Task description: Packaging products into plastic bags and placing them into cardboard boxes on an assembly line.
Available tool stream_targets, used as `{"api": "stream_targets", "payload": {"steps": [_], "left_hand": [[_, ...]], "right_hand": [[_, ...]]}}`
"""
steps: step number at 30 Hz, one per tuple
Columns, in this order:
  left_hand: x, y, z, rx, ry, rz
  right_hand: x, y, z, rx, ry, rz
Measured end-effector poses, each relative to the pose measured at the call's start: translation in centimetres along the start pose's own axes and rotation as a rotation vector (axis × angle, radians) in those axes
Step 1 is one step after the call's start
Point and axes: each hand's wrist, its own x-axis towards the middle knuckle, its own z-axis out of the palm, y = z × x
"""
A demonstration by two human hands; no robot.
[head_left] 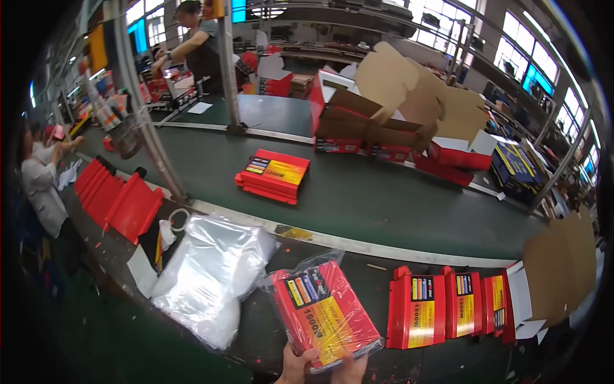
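Note:
A flat red device with a yellow and black label (329, 307) is inside a clear plastic bag (332, 257), tilted over the near edge of the workbench. My left hand (297, 365) grips its lower left corner, thumb on the upper face. At the lower right edge, my right hand (350, 370) holds the bagged device too; its fingers are partly blurred. To the left lies a stack of clear plastic bags (214, 262). On the right, several similar red devices (419, 313) stand in a row without bags.
Beyond the bench runs a green conveyor belt (358, 198) carrying a small stack of red devices (275, 174). Open cardboard boxes (345, 105) line its far side; another open carton (556, 275) stands at right. Red panels (131, 208) lie left. Other people (198, 51) work farther off.

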Motion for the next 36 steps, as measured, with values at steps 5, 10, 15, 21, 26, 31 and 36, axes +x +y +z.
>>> {"api": "stream_targets", "payload": {"steps": [5, 10, 15, 21, 26, 31, 36], "left_hand": [[2.4, -4.0, -0.7, 0.232, 0.141, -0.05], [3.1, -4.0, -1.8, 0.301, 0.161, 0.166], [2.8, -0.8, 3.8, 0.074, 0.158, -0.076], [3.1, -1.8, 6.9, 0.132, 0.233, 0.034], [1.6, -2.3, 2.0, 0.049, 0.01, -0.012], [-2.2, -2.3, -1.0, 0.0, 0.377, 0.081], [-5.6, 0.3, -4.0, 0.006, 0.474, 0.109]], "right_hand": [[2.4, -2.3, 1.0, -0.194, 0.137, 0.073], [7.0, -17.8, -7.1, -0.733, -0.266, 0.121], [17.2, -38.1, -26.6, -1.302, 0.735, -0.844], [21.1, -41.2, -40.2, -1.669, 0.539, -0.037], [20.6, -40.6, -38.7, -1.884, 0.673, -0.386], [16.5, -41.2, -26.9, -1.792, 0.533, -0.689], [10.3, -34.2, -10.0, -1.77, 0.065, -0.84]]}}
